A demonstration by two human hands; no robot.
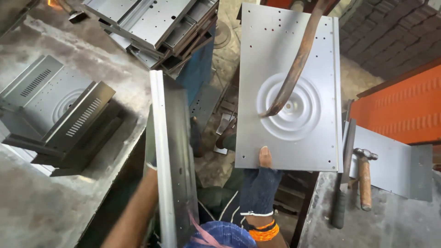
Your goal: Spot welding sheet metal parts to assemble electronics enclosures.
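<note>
The right hand (260, 183), in a dark blue cut-off glove, pinches the bottom edge of a flat grey metal sheet (285, 59) with a round pressed ring in its middle, and a curved rusty bar (296, 64) touches that ring. At nine o'clock from it, the left hand (150, 160) grips a narrow bent metal panel (170, 156) standing on edge. At three o'clock lies a hammer (364, 177) beside an orange box (404, 108); at eleven o'clock grey panels (151, 23) are stacked.
</note>
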